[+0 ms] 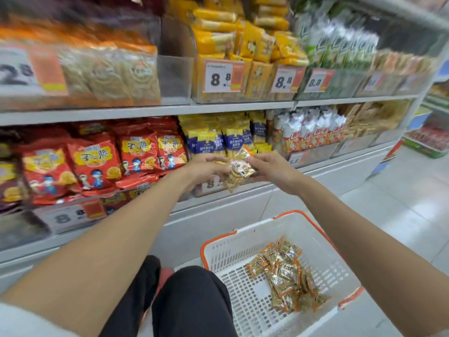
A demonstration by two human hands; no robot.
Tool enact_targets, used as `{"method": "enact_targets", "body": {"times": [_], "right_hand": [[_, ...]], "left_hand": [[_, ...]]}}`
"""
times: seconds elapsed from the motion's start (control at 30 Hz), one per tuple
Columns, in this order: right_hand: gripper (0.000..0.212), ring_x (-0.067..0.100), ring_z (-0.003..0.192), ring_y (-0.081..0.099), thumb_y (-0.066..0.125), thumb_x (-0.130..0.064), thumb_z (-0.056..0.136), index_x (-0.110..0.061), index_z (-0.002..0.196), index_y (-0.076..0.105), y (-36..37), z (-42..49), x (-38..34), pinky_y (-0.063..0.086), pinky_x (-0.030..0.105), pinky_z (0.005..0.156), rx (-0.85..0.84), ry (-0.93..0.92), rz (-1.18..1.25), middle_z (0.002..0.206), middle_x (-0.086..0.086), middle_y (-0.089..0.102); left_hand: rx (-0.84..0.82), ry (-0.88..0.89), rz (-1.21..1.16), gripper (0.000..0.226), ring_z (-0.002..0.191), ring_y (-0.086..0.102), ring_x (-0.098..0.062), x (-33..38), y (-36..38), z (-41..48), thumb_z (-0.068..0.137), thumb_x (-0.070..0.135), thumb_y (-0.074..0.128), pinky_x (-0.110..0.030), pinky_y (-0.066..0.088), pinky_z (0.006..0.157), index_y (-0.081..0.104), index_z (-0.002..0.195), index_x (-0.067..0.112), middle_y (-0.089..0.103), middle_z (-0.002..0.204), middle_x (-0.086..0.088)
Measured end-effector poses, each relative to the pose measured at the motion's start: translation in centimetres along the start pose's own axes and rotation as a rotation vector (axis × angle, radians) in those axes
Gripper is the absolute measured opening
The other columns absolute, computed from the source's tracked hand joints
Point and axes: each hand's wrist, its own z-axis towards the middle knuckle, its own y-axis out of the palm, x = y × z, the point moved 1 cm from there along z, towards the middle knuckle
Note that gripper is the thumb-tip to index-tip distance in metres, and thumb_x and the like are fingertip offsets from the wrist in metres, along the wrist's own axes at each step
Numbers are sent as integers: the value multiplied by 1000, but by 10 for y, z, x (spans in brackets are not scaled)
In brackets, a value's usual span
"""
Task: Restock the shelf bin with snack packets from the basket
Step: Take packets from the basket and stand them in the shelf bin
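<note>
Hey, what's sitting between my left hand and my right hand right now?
One clear snack packet, held by the left hand and the right hand, as the head view shows.

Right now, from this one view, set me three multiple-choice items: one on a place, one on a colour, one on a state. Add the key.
1. Where is the basket? A on the top shelf; B low down, right of the knee; C hung on an arm.
2. What colour is its rim? A blue; B orange; C green.
3. The lifted snack packet is: A held by both hands; B lying in a bin; C back among the others.
Key: 1 B, it sits low beside the black-clad knee. 2 B, orange edging runs round the top. 3 A, left hand and right hand each grip an end.
</note>
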Motion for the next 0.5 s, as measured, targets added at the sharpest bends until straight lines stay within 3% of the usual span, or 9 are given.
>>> {"method": "enact_targets", "body": {"times": [0.07,0.13,0.17,0.27,0.4,0.5], "right_hand": [[30,25,86,64,55,-20,99,7,105,65,7,3,-32,59,40,84,4,-81,-76,99,27,65],[18,19,81,65,64,-14,93,-4,108,64,15,5,-68,61,34,72,28,-182,-135,96,15,66],[26,17,77,66,70,-10,88,-7,112,60,20,7,-88,59,28,66,51,-225,-171,97,12,66],[40,18,77,67,77,-11,82,-14,115,55,34,22,-143,60,34,71,153,-406,-298,104,8,64],[32,16,84,61,73,-16,86,-18,113,57,55,48,-213,53,33,74,284,-668,-399,100,-4,61],[25,21,87,63,69,-12,86,-18,109,62,68,65,-251,54,34,80,346,-807,-455,102,-1,64]], "left_hand": [[69,93,124,27,82,64,-10,25,-20,-8,81,14,76,-19,49,67,69,107,10,72,94,-4],[117,187,211,21,73,61,-9,50,-45,-19,79,12,78,-11,46,57,70,98,8,68,82,-4],[147,234,258,19,69,59,-7,63,-59,-25,78,13,79,-9,44,55,69,94,10,66,78,-2],[259,382,348,17,65,57,-4,103,-105,-44,76,14,81,-11,46,58,67,87,12,65,76,0],[418,544,390,20,68,62,2,156,-152,-64,80,9,76,-10,50,61,69,98,11,70,86,-2],[520,589,415,14,76,65,1,177,-178,-69,83,12,73,-15,53,69,73,97,12,72,88,2]]}}
